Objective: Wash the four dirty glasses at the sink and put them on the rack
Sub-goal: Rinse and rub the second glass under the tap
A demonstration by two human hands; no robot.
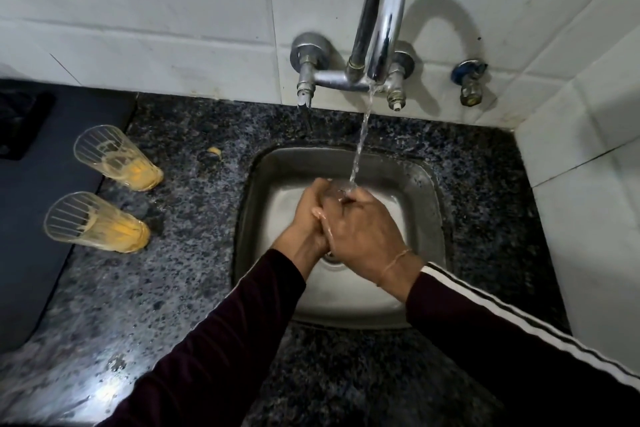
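Two hands wash a glass under running water.

From the head camera, the left hand [309, 215] and right hand [360, 232] are pressed together over the sink [429, 218], both wrapped around a clear glass [336, 191] that is mostly hidden. Water [362, 135] falls from the tap [382, 10] at 12 o'clock onto it. At 9 o'clock, two dirty glasses [117, 159] [97, 224] with yellow stuff inside stand on the dark counter [173, 288], well apart from the sink.
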